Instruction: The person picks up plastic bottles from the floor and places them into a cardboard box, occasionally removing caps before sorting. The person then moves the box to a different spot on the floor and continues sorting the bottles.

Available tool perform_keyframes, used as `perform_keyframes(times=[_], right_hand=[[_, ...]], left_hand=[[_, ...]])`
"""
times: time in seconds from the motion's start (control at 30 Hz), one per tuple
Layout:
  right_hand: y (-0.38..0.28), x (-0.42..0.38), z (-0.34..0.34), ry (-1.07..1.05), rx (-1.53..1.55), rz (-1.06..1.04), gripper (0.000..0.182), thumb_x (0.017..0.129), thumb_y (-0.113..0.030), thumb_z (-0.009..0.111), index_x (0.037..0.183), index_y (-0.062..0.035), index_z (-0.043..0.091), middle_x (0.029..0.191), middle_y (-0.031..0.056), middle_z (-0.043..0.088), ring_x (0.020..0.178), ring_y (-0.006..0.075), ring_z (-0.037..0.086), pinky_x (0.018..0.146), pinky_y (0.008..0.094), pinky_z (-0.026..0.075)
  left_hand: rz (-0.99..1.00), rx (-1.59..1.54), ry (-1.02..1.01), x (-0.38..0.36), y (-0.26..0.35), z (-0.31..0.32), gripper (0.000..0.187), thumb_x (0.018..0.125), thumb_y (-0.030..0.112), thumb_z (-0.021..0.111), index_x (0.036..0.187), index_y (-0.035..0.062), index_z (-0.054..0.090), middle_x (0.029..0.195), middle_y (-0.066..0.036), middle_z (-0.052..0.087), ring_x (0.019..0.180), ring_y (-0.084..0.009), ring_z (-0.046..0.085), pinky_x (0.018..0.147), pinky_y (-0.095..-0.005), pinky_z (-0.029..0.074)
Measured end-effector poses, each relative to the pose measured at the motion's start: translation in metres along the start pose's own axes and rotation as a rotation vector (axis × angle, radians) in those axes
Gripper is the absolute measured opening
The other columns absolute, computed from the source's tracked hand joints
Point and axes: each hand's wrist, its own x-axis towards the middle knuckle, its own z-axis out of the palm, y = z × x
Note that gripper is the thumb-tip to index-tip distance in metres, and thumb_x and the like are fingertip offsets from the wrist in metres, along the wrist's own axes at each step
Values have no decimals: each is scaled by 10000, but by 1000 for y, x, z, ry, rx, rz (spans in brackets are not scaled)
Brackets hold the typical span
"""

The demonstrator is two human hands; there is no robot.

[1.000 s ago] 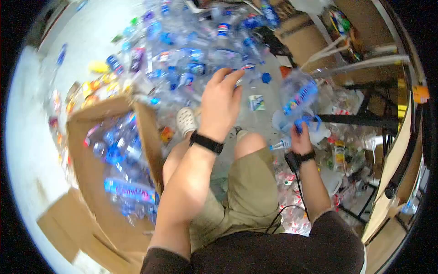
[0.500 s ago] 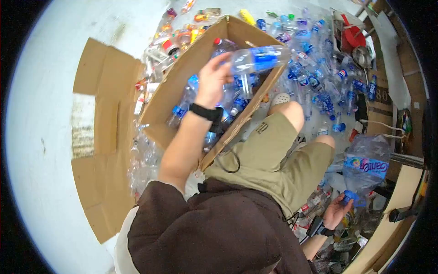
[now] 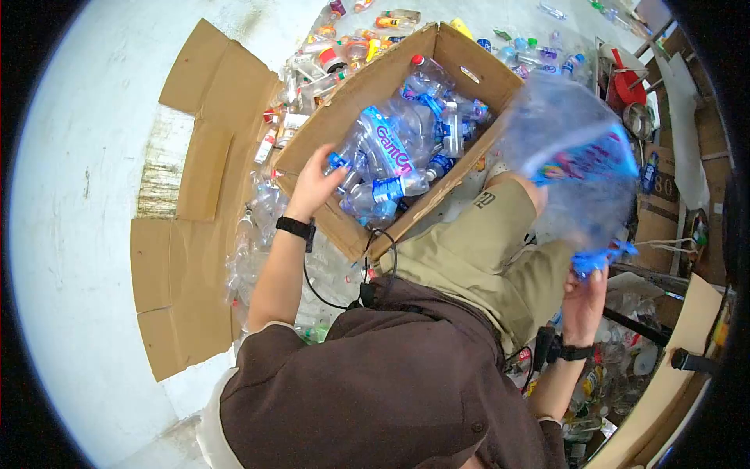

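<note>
My left hand [image 3: 316, 184] is at the near-left side of a cardboard box [image 3: 312, 125], thumb and fingers closed around the blue cap of a plastic bottle. A large clear bottle with a Ganten label [image 3: 387, 141] lies in the box, among several smaller bottles with blue labels, one of them a clear bottle [image 3: 387, 187] near the front. On the right, my right hand [image 3: 584, 301] grips a big clear water jug [image 3: 586, 172] by its blue neck. The jug is tilted upward and blurred by motion, and it covers part of my knee.
Flattened cardboard [image 3: 195, 258] lies on the floor to the left. Loose bottles [image 3: 336, 62] are heaped behind the box and around my legs. At the right stand a red object [image 3: 627, 84], a metal pot [image 3: 638, 121] and a cardboard panel [image 3: 695, 320].
My left hand has come down and toward me, bringing a bottle from above the box into it. My right hand has risen, swinging the big jug up and toward the box.
</note>
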Motion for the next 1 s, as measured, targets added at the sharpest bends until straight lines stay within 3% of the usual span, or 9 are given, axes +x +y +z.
perform_keyframes(times=[0.07,0.2,0.27,0.37,0.4,0.57,0.7,0.83,1.0], right_hand=[[5,5,31,-63,-65,44,468,856,-282,619,1239,-94,427,985,59,583,789,139,574,618,246,479],[17,17,69,-309,-80,284,446,874,-298,579,1235,-87,423,914,55,587,703,135,576,580,246,475],[24,23,81,-298,-49,305,424,876,-307,575,1208,-84,433,899,55,590,683,130,578,569,242,473],[30,27,93,-236,-12,329,327,886,-312,565,1095,-80,468,868,51,596,650,113,582,543,227,472],[32,28,97,-257,-43,349,297,892,-308,560,1063,-81,473,856,47,596,636,109,578,534,223,469],[52,38,113,-330,-96,462,269,905,-314,558,1028,-85,492,839,35,600,616,106,576,511,231,470],[72,38,138,-443,-421,506,424,925,-427,496,1114,-48,478,939,88,594,697,137,593,570,256,499],[75,46,122,-358,-407,384,436,941,-424,459,1138,-35,457,997,120,578,780,161,592,617,280,505],[63,51,74,-160,-205,398,318,968,-340,428,1108,-56,458,979,103,571,821,156,566,679,275,485]], left_hand=[[106,-430,-81,3,53,-1,842,746,344,727,1405,74,279,1408,-171,355,1296,-290,362,1033,-417,327],[307,-559,-304,17,96,4,1019,714,417,756,1447,89,130,1462,-161,245,1343,-278,279,1061,-431,288],[331,-856,-433,22,99,5,1125,666,487,776,1452,83,80,1465,-155,231,1354,-259,252,1080,-425,257],[480,-699,-295,22,88,5,1190,624,531,785,1450,65,66,1460,-138,235,1351,-250,251,1090,-417,234],[323,-703,-214,6,112,5,1241,579,559,798,1448,52,71,1450,-138,249,1343,-255,257,1097,-405,213],[310,-686,-160,-4,89,-7,1161,618,447,802,1447,48,93,1429,-145,277,1326,-273,281,1088,-396,227],[136,-631,-139,7,55,-30,994,680,428,728,1449,90,196,1445,-131,265,1315,-278,296,1046,-410,303],[-70,-646,-198,33,6,-58,752,805,252,618,1434,73,247,1367,-98,417,1265,-220,382,1050,-369,307],[-295,-187,-214,71,-54,-40,738,802,244,632,1406,16,274,1373,-134,404,1291,-262,351,1040,-382,322]])
